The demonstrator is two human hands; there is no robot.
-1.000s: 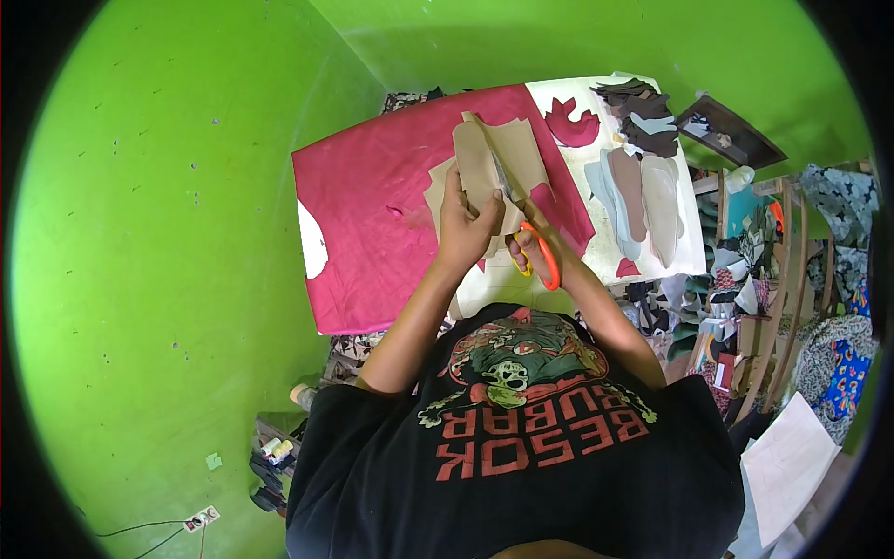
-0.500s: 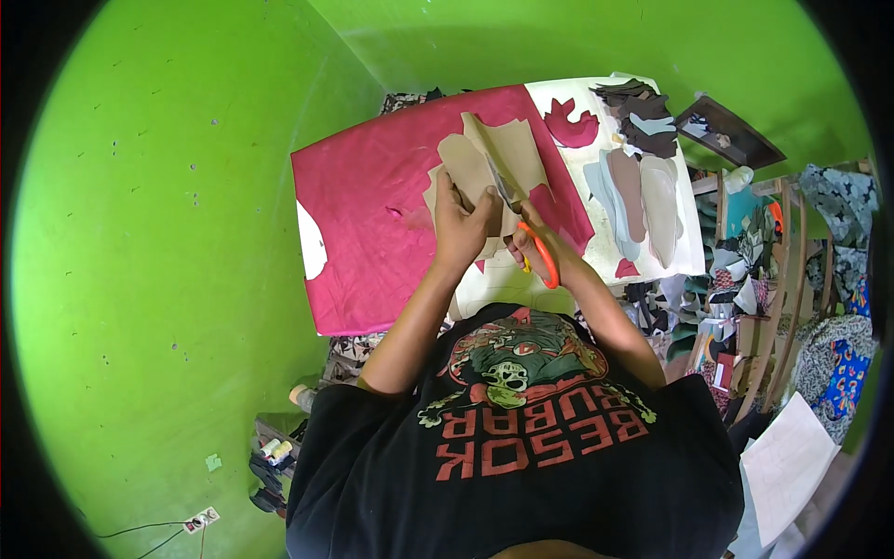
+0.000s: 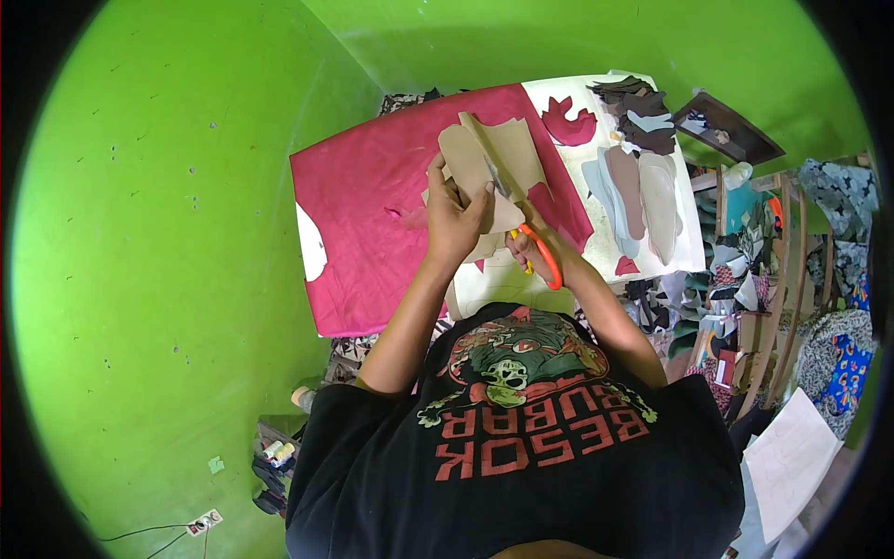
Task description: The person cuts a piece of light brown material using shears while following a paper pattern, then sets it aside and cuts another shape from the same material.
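Quantities: two hands (image 3: pixel 456 224), one pair of scissors (image 3: pixel 555 268), one bench (image 3: pixel 692 253), one large red sheet (image 3: pixel 363 205), one dark tray (image 3: pixel 759 147), one black shirt (image 3: pixel 559 503), one power strip (image 3: pixel 204 522).

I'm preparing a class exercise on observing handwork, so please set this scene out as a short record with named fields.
Left hand: the left hand grips a tan piece with a rounded far end
Right hand: the right hand holds orange-handled scissors, blades partly hidden by the tan piece
Beneath: a large red sheet, spread over part of a white surface
To the right: a curved red scrap, a pile of dark pieces
Background: green wall
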